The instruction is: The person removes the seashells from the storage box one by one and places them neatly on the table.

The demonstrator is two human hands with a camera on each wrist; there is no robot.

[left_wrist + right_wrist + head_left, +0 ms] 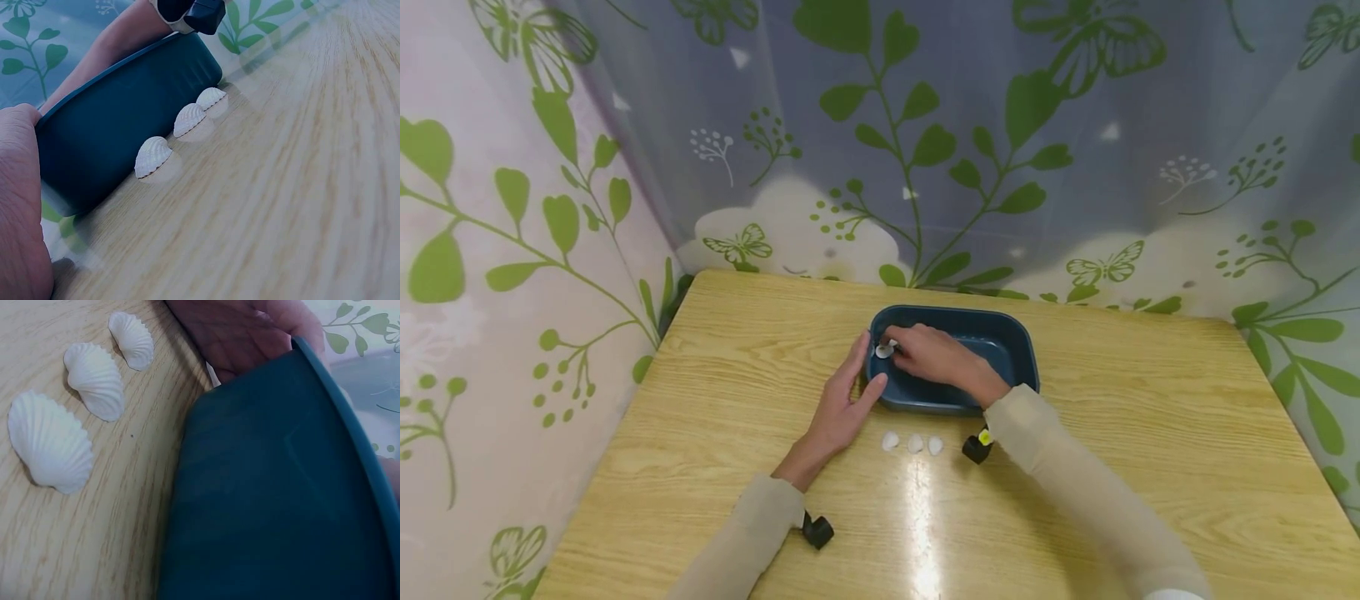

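A dark blue rectangular basin (951,407) stands on the wooden table. My right hand (936,354) reaches over its near wall, with bent fingers at a white seashell (884,352) inside the left end. Thumb and fingers seem to pinch that shell, though the hand partly covers it. Fairly straight fingers of my left hand (842,408) lie along the basin's left side, the thumb at its near left corner. In front of the basin lie three white ribbed seashells, the left one (890,441), the middle one (915,443) and the right one (935,445).
The wooden table (737,375) reaches back to a patterned curtain (962,167), with another curtain (550,250) along the left. A small black wrist camera (976,450) hangs under the right sleeve, and a second wrist camera (817,531) sits by the left sleeve.
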